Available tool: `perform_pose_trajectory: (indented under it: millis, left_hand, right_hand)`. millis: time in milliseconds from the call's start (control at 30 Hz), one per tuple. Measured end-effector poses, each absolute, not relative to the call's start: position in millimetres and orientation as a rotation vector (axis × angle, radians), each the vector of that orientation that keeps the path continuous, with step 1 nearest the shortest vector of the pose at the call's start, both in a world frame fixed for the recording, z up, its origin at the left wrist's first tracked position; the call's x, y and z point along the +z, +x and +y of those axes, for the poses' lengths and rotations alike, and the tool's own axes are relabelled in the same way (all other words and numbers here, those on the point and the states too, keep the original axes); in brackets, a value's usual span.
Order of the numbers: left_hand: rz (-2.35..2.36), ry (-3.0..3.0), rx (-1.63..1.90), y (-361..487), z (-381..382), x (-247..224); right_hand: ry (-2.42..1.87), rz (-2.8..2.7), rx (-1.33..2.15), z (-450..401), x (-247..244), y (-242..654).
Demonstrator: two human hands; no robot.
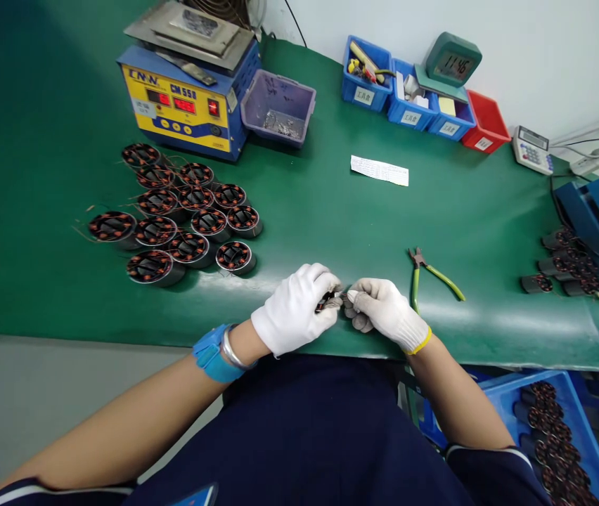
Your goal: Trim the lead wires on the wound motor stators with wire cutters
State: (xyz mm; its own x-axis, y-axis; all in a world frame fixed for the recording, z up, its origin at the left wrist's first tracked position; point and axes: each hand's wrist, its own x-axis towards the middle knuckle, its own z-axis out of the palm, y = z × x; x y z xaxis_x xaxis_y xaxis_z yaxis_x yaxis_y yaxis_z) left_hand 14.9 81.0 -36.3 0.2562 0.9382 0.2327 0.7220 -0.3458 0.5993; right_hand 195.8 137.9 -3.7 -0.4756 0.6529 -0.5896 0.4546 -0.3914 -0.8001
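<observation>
My left hand, in a white glove, is wrapped round a dark motor stator that is mostly hidden by the fingers. Close on its right, my right hand, also gloved, has thumb and fingertips pinched beside the stator; what they hold is too small to make out. Green-handled cutters lie spread on the table to the right of my right hand. A group of stators with copper windings stands on the green table to the left.
A yellow-blue CM 558 device stands at the back left beside a purple bin. Blue boxes, a red box, a clock and a calculator line the back. A blue crate of stators sits lower right.
</observation>
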Motion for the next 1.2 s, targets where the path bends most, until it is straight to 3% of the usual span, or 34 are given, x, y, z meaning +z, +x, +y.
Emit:
perform_pose_trajectory:
  millis: [400,667,1200]
  left_hand:
    - [1.533,2.138,0.828,16.6,80.6,-37.2]
    - [1.551,2.09,0.798,18.6,81.6,-33.5]
    - [1.476,2.078,0.805,14.8,83.2,-31.7]
  right_hand:
    - [-1.429,-1.621,2.176,159.6,-2.5,210.0]
    - [-1.391,-2.131,1.476,141.9,-12.3,205.7]
    - [-1.418,-2.252,1.314,136.0,-11.2,211.1]
